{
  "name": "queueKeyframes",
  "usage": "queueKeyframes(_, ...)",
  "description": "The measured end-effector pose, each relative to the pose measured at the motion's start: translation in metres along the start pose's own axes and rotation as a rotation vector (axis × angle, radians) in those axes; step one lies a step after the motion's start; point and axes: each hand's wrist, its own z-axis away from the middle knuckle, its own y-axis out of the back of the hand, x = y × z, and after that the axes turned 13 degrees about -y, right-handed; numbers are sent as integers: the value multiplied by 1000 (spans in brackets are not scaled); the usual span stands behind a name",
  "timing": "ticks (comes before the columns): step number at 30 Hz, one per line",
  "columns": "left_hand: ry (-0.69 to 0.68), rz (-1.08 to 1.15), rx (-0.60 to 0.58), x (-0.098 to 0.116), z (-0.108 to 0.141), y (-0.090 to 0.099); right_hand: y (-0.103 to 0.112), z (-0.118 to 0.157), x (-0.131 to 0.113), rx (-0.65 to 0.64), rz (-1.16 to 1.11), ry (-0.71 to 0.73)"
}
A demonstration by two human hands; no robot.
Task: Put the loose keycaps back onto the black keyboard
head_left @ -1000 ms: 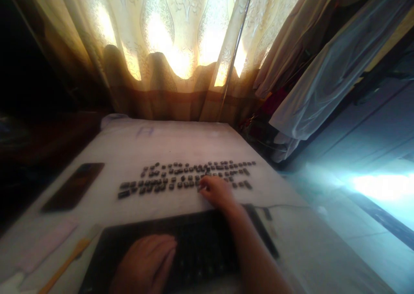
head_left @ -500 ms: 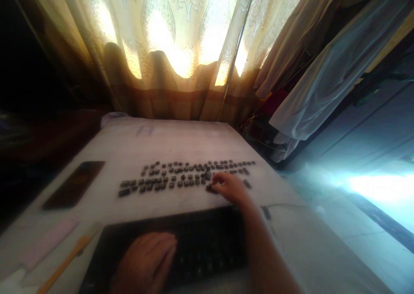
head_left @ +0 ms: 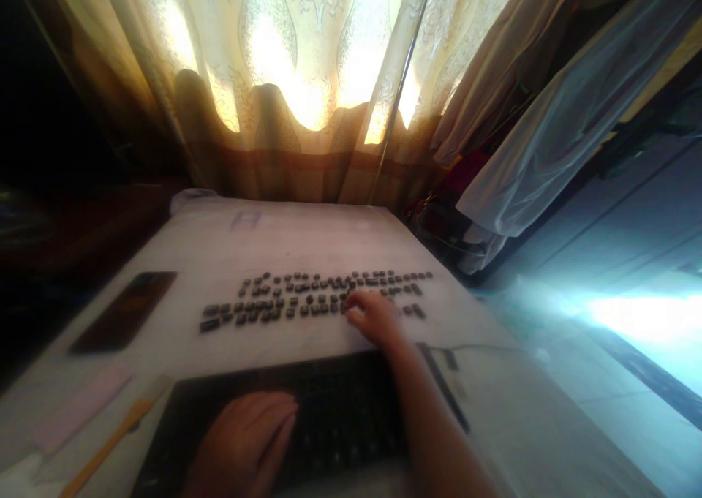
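Observation:
A black keyboard (head_left: pixel 340 403) lies at the near side of the white-covered surface. My left hand (head_left: pixel 246 436) rests on its left part, fingers pressed together and bent; whatever they may hold is hidden. Beyond the keyboard, loose dark keycaps (head_left: pixel 266 306) are spread in uneven rows. My right hand (head_left: pixel 376 315) reaches over the keyboard to the right part of these rows. Its thumb and forefinger are curled together among the keycaps in a pinch, and blur hides what is between the tips.
To the left are a dark phone-like slab (head_left: pixel 126 311), a pink block (head_left: pixel 82 406) and a brush (head_left: pixel 118 436) with a yellowish handle. A cable (head_left: pixel 482 347) runs off rightward. Curtains (head_left: pixel 307 147) hang behind, and cloths (head_left: pixel 548 132) hang at the right.
My right hand and forearm have shifted slightly left along the keycaps, baring more of the keyboard's right edge. My left hand has barely moved.

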Motion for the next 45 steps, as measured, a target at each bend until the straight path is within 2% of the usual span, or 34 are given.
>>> queueKeyframes(14,21,21,-4,2,0,1,-8,2,-5,3,117,69)
queueKeyframes(26,35,16,-6,1,0,2,-9,3,-4,20,122,56)
queueKeyframes(30,36,15,2,0,-1,2,-3,0,0,44,96,44)
queueKeyframes(35,34,-8,-4,-2,1,2,14,-7,18,83,88,-43)
queueKeyframes(40,16,-29,6,-3,1,3,24,-9,34,10,101,-118)
queueKeyframes(45,19,-35,7,-5,4,0,26,-3,31,-127,156,-146)
